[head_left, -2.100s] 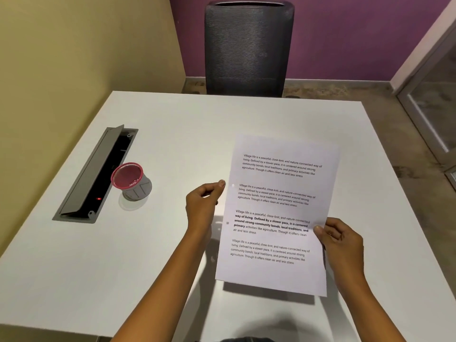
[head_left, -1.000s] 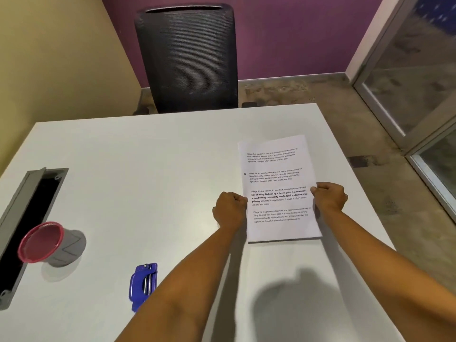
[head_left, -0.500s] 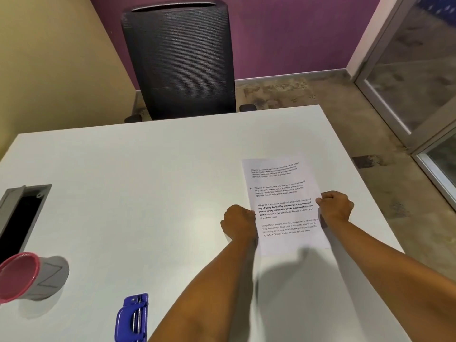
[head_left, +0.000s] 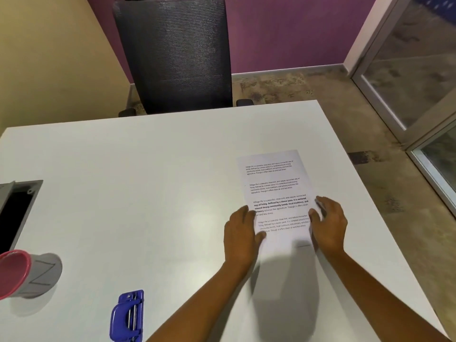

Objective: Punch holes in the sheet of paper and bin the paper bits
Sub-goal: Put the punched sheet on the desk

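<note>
Sheet flat on table, right side. Left hand and right hand open, fingers loose, flanking its near edges. Setting-down step. Next: reach to punch, near left.

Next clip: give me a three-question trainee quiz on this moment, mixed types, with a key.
1. True or false: the blue hole punch lies on top of the sheet of paper.
2. Which stands nearest the punch? A) chair B) pink-rimmed grey bin C) glass door
3. Fill in: the left hand and right hand are at the sheet's two long ____.

Key: 1 false; 2 B; 3 edges.
</note>
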A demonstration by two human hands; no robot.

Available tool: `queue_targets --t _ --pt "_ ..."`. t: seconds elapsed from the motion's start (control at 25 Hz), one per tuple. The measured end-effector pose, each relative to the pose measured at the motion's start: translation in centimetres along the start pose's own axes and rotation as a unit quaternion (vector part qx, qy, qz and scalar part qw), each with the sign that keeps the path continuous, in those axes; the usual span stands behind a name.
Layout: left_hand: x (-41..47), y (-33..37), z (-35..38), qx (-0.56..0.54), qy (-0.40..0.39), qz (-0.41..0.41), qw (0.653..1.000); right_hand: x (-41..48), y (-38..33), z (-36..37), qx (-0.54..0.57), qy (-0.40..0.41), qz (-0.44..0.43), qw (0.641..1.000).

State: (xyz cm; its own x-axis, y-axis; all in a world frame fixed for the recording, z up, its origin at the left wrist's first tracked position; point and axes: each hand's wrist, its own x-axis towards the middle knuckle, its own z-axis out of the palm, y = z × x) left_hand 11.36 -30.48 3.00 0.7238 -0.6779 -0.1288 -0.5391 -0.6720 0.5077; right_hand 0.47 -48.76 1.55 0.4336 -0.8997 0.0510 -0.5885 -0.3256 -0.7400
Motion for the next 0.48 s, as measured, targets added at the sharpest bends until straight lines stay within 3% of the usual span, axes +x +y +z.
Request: queue_targets --t 0.16,0.28,0.48 --pt "-2.2 -1.2 1.8 0.059 -0.088 -0.003 0.994 -5.4 1.8 0.8 -0.104 -0.051 -0.022 0.993" --pt "-1.8 -1.4 1.7 0.074 -0.078 0.000 0.994 -7.0 2.3 1.5 -0.139 -0.027 -0.044 0.989" --pt "-1.2 -1.1 1.5 0.071 -0.074 -0.011 0.995 -6.2 2.3 1.9 -0.140 -0.051 -0.001 0.989"
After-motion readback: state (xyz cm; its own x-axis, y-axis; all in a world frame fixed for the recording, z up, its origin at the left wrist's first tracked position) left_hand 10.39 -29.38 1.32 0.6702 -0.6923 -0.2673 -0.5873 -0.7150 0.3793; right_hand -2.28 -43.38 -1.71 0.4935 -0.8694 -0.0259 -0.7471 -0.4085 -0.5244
